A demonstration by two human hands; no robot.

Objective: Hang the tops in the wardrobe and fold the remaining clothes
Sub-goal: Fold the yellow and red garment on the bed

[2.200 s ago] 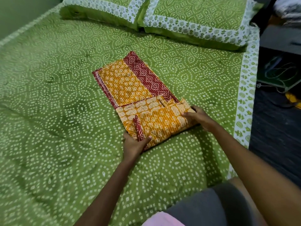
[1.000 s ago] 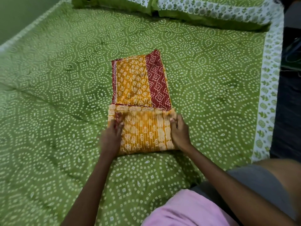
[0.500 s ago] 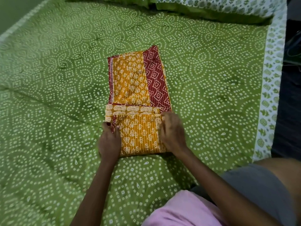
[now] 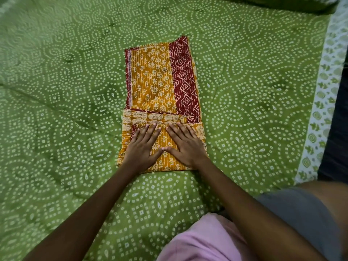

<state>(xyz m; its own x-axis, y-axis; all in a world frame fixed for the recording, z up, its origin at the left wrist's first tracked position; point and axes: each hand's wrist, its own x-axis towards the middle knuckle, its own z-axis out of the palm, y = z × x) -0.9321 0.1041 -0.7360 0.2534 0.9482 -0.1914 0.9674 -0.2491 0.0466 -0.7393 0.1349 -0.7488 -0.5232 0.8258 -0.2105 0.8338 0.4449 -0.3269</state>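
Garment, orange with a red printed band along its right side, is laid on the green dotted bedsheet, its near end folded up over itself into a thicker orange panel. That folded panel is pressed flat by the left hand and the right hand, set side by side with palms down, thumbs meeting at the tips and fingers held straight and spread, grasping nothing. A white patterned border is seen along the right edge of the sheet.
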